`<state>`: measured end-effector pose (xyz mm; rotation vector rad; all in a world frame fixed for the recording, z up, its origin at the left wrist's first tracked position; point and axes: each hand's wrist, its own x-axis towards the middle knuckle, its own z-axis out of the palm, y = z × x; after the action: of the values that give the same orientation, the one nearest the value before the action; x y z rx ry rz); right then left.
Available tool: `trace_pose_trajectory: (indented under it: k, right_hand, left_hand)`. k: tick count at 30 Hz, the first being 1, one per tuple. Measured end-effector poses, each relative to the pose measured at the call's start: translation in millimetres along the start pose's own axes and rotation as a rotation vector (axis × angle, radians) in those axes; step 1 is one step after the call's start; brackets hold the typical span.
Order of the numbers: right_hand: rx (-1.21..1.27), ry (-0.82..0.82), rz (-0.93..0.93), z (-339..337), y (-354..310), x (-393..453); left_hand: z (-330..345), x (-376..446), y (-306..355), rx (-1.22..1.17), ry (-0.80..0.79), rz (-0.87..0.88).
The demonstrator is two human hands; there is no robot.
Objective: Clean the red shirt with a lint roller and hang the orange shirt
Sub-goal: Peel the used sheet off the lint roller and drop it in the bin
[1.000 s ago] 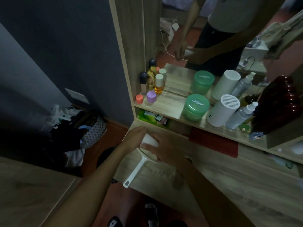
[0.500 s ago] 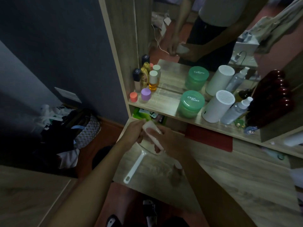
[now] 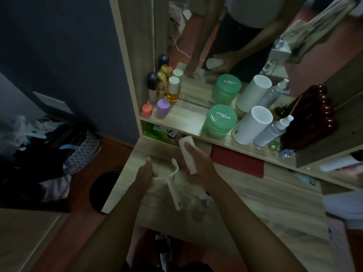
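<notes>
Gripping roll [image 3: 188, 156], roller frame [image 3: 172, 182], both hands

white lint roller frame [image 3: 172, 179] | roll [image 3: 187, 155] detached; separately held

Room dim, lots lost. Left hand [image 3: 145, 171] fingers hidden behind own palm, grip on lint roller frame [image 3: 172, 179] hard to read. Right hand [image 3: 200, 167] covers lower half of white roll [image 3: 187, 152]. Dark pile [image 3: 39, 146] on floor left: unreadable. Mirror [image 3: 225, 46] crops person at chest.
</notes>
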<state>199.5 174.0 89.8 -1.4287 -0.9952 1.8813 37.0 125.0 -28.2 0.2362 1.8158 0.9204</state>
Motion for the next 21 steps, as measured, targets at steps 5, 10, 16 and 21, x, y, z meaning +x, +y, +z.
trace_pose_trajectory:
  k: [5, 10, 16, 21]
  right_hand:
    - [-0.072, 0.032, 0.063, -5.0, 14.6, 0.7]
    - [-0.017, 0.032, 0.128, 4.5, 18.8, 5.1]
    - [0.069, 0.096, 0.155, 36.0, 24.0, 18.5]
    - [-0.038, 0.204, -0.018, 66.3, 25.1, 18.0]
  left_hand:
    - [2.7, 3.5, 1.7, 0.112, -0.039, 0.002]
    - [-6.3, -2.5, 16.5, 0.226, 0.001, 0.151]
    - [-1.7, -35.2, 38.1, -0.264, -0.146, 0.055]
    - [-4.9, -53.2, 32.1, -0.773, -0.371, -0.196]
